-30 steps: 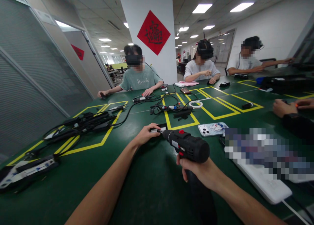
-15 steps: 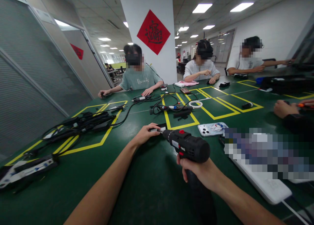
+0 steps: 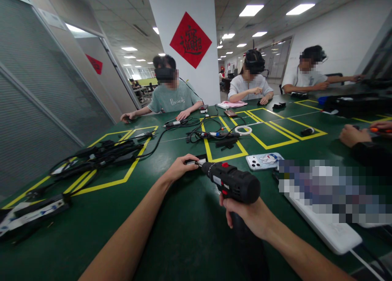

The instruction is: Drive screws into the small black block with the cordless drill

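My right hand is wrapped round the grip of a black cordless drill with red buttons, its nose pointing left and away. The drill's bit meets a small black and white part lying on the green table. My left hand is closed on that part, fingers pinched over it, holding it down on the table just in front of the drill's chuck.
A white phone lies right of the drill, a white flat device nearer right. Tangled black cables and a power strip lie to the left. Three people sit at the far side; another person's hands are at right.
Hardly anything differs: both hands and the drill keep their places, and the view has shifted very slightly.
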### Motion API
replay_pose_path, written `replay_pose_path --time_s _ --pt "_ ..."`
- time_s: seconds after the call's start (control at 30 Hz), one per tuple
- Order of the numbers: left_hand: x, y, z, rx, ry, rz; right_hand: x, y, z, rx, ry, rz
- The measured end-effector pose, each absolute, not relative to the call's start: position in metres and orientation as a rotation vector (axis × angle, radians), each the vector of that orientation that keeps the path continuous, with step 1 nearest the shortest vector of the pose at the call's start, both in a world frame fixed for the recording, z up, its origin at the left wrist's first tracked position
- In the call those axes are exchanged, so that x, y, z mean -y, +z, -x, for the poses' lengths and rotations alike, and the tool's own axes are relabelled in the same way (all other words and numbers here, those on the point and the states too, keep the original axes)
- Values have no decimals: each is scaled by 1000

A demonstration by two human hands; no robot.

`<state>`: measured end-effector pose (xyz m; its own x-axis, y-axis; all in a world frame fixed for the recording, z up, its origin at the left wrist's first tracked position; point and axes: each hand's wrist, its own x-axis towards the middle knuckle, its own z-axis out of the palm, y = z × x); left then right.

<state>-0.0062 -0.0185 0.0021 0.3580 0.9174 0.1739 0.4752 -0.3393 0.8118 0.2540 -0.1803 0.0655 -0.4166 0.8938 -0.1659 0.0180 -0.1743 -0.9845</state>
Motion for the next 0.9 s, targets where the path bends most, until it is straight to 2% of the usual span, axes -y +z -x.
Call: replay_pose_path --time_s 0.4,0.9 --pt "16 -4 8 -1188 865 -1933 183 66 -251 1425 1672 1197" --pt "17 0 7 -1203 860 -1932 180 56 -252 1405 1673 1097"
